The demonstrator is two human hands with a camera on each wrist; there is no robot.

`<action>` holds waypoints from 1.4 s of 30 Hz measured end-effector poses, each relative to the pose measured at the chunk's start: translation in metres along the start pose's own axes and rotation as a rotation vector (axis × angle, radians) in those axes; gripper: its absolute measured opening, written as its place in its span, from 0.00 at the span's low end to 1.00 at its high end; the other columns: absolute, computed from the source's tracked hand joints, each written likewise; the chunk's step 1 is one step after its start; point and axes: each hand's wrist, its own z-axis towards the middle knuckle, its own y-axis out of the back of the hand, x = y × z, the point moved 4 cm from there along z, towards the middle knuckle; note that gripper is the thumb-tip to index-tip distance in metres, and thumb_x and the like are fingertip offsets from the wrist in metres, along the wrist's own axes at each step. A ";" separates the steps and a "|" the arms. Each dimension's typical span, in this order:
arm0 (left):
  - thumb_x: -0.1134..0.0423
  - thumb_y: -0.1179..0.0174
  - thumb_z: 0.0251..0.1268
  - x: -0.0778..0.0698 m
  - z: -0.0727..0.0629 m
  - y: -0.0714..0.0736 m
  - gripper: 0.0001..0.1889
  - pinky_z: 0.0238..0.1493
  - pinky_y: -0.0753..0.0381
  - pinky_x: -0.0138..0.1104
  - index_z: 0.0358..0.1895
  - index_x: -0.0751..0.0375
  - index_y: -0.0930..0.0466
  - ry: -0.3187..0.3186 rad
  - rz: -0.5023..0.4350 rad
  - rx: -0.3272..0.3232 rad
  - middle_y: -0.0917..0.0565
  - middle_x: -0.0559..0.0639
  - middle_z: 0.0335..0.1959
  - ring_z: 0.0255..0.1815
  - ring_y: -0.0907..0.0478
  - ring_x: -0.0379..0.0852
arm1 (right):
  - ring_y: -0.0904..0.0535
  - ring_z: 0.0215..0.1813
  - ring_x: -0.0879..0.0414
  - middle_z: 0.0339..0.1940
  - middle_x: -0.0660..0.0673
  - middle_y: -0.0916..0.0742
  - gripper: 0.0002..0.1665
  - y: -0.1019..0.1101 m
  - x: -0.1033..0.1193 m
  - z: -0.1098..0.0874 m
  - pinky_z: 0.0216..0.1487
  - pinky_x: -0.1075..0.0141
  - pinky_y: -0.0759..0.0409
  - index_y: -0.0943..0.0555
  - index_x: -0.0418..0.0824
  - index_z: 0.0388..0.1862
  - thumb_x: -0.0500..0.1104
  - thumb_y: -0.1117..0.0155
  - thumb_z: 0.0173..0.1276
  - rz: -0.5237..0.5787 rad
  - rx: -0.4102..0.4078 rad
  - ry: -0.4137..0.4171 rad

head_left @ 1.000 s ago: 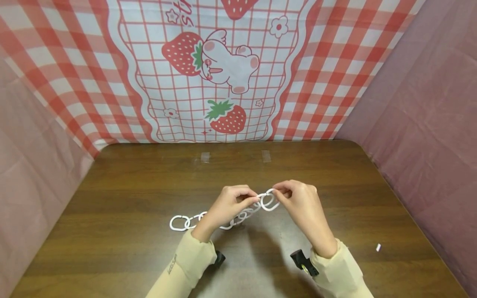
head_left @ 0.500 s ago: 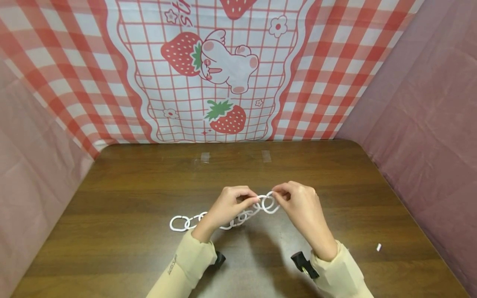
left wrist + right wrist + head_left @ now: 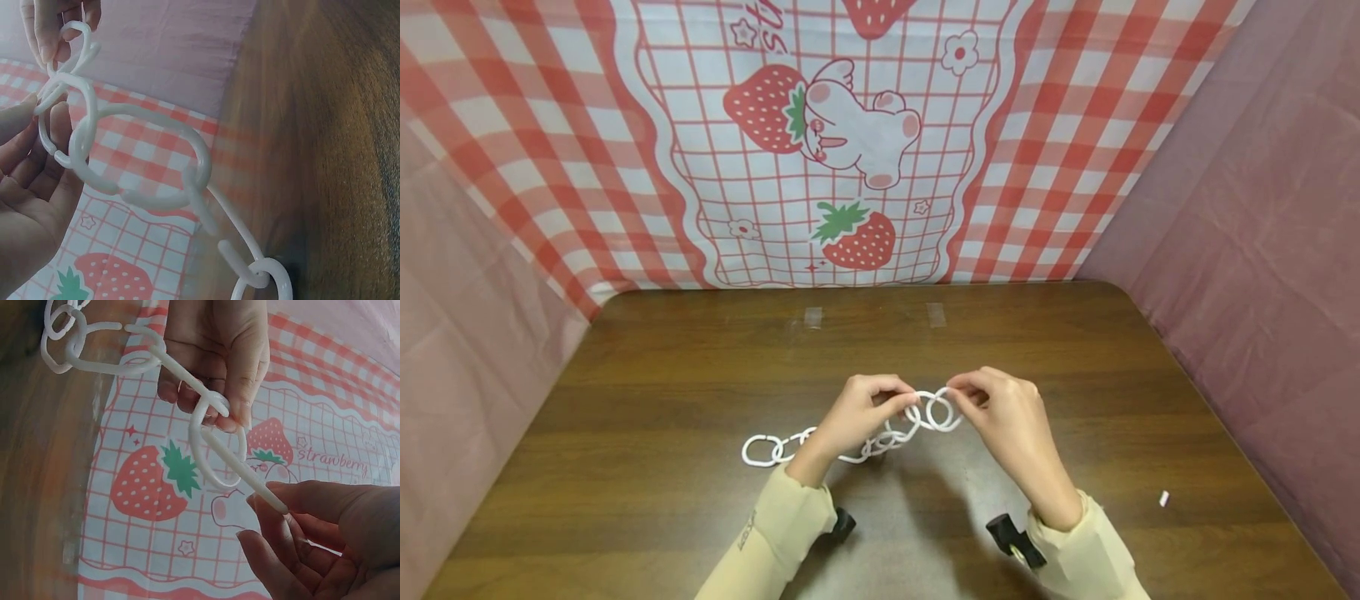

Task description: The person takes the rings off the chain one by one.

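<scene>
A chain of white plastic links (image 3: 762, 464) runs across the table, its left end lying flat on the wood and its right part lifted. My left hand (image 3: 857, 412) pinches one link near the raised end between thumb and fingertips. The end link (image 3: 247, 475) is pinched by my right hand (image 3: 1011, 417), a short way to the right. Between the two hands, the links are joined and overlap. In the left wrist view, more linked rings (image 3: 203, 156) hang down from the left fingers, some with a visible slit. The left forearm hides the chain's middle in the head view.
A tiny white piece (image 3: 1164, 498) lies on the brown table (image 3: 662, 367) at the right. Two strips of clear tape (image 3: 813, 317) stick near the far edge. A strawberry-print cloth (image 3: 1045, 150) hangs behind, with pink cloth (image 3: 1247, 192) at the sides.
The links between my hands have dropped slightly, and a hanging link now shows more beneath the left fingertips. Both hands stay almost in place and keep their pinch.
</scene>
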 end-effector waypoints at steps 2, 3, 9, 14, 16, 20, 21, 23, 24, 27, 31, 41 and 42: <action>0.68 0.40 0.66 0.001 0.000 0.000 0.09 0.28 0.19 0.28 0.39 0.74 0.16 0.007 -0.003 -0.002 0.17 0.63 0.26 0.26 0.21 0.54 | 0.18 0.26 0.60 0.23 0.50 0.14 0.02 0.000 0.000 -0.001 0.29 0.65 0.17 0.12 0.40 0.29 0.35 0.27 0.56 0.005 -0.007 0.006; 0.68 0.40 0.66 0.001 0.000 0.000 0.09 0.27 0.20 0.27 0.39 0.74 0.16 0.008 -0.004 -0.003 0.18 0.63 0.26 0.26 0.21 0.52 | 0.18 0.26 0.60 0.23 0.50 0.14 0.02 -0.001 0.000 -0.001 0.29 0.65 0.17 0.12 0.40 0.30 0.36 0.27 0.56 0.007 -0.011 0.011; 0.69 0.41 0.67 0.003 0.001 0.001 0.09 0.26 0.20 0.26 0.38 0.75 0.17 0.016 -0.008 -0.006 0.17 0.64 0.26 0.25 0.21 0.47 | 0.18 0.26 0.61 0.22 0.51 0.14 0.03 -0.002 -0.001 -0.003 0.29 0.67 0.16 0.13 0.39 0.30 0.38 0.27 0.57 0.024 -0.033 0.031; 0.69 0.41 0.67 0.005 0.001 0.001 0.09 0.25 0.21 0.27 0.38 0.74 0.16 0.018 -0.006 -0.006 0.17 0.64 0.26 0.24 0.21 0.42 | 0.18 0.26 0.62 0.22 0.51 0.15 0.03 -0.001 -0.002 -0.004 0.29 0.68 0.16 0.13 0.39 0.29 0.37 0.26 0.57 0.052 -0.055 0.038; 0.69 0.41 0.67 0.005 0.001 0.001 0.09 0.24 0.21 0.27 0.38 0.75 0.16 0.016 -0.005 -0.004 0.17 0.64 0.25 0.24 0.21 0.43 | 0.19 0.26 0.62 0.22 0.51 0.15 0.02 -0.001 -0.002 -0.004 0.29 0.68 0.16 0.13 0.39 0.29 0.37 0.26 0.57 0.063 -0.064 0.041; 0.69 0.41 0.67 0.004 0.001 0.001 0.10 0.25 0.19 0.31 0.38 0.77 0.17 0.011 -0.003 -0.005 0.17 0.64 0.26 0.24 0.20 0.50 | 0.18 0.26 0.61 0.22 0.50 0.14 0.03 -0.001 -0.002 -0.003 0.29 0.68 0.15 0.13 0.39 0.30 0.37 0.27 0.57 0.078 -0.067 0.031; 0.69 0.41 0.67 0.004 0.001 0.001 0.10 0.25 0.19 0.32 0.38 0.77 0.17 0.012 -0.005 -0.006 0.17 0.65 0.26 0.24 0.20 0.52 | 0.18 0.26 0.61 0.22 0.50 0.14 0.03 -0.001 -0.003 -0.004 0.29 0.68 0.15 0.13 0.38 0.30 0.37 0.27 0.57 0.084 -0.066 0.026; 0.69 0.41 0.67 0.004 0.001 0.001 0.10 0.26 0.18 0.33 0.38 0.76 0.17 0.016 -0.005 -0.011 0.17 0.65 0.26 0.24 0.20 0.51 | 0.18 0.26 0.61 0.23 0.50 0.14 0.03 -0.001 -0.004 -0.004 0.29 0.69 0.16 0.12 0.38 0.31 0.37 0.27 0.58 0.099 -0.063 0.009; 0.69 0.41 0.67 0.003 0.001 0.002 0.09 0.26 0.18 0.34 0.38 0.76 0.17 0.018 -0.006 -0.014 0.17 0.65 0.26 0.24 0.20 0.51 | 0.18 0.26 0.61 0.23 0.50 0.14 0.03 -0.001 -0.005 -0.004 0.29 0.69 0.16 0.12 0.38 0.31 0.37 0.27 0.57 0.105 -0.065 -0.001; 0.69 0.41 0.67 0.002 0.001 0.002 0.09 0.27 0.16 0.37 0.37 0.75 0.16 0.018 -0.010 -0.021 0.17 0.65 0.26 0.24 0.20 0.50 | 0.19 0.26 0.61 0.23 0.49 0.13 0.03 -0.001 -0.009 -0.003 0.28 0.72 0.17 0.12 0.38 0.31 0.36 0.26 0.56 0.130 -0.078 -0.028; 0.69 0.41 0.67 0.002 0.001 0.003 0.09 0.28 0.16 0.38 0.37 0.74 0.16 0.018 -0.010 -0.029 0.17 0.65 0.26 0.25 0.20 0.55 | 0.22 0.25 0.67 0.23 0.47 0.12 0.04 0.000 -0.015 0.000 0.25 0.78 0.23 0.13 0.37 0.31 0.35 0.26 0.55 0.196 -0.091 -0.081; 0.70 0.42 0.67 0.005 0.001 0.005 0.09 0.28 0.17 0.28 0.38 0.76 0.17 0.032 -0.035 -0.046 0.16 0.67 0.28 0.24 0.23 0.32 | 0.21 0.21 0.72 0.24 0.38 0.12 0.07 -0.004 -0.045 0.005 0.24 0.75 0.17 0.14 0.30 0.36 0.35 0.31 0.62 0.501 -0.062 -0.358; 0.70 0.42 0.67 0.005 0.001 0.005 0.09 0.28 0.17 0.28 0.38 0.76 0.17 0.033 -0.038 -0.048 0.16 0.68 0.28 0.24 0.23 0.31 | 0.21 0.21 0.71 0.23 0.43 0.12 0.08 -0.004 -0.048 0.005 0.25 0.75 0.17 0.14 0.30 0.37 0.35 0.31 0.62 0.507 -0.070 -0.384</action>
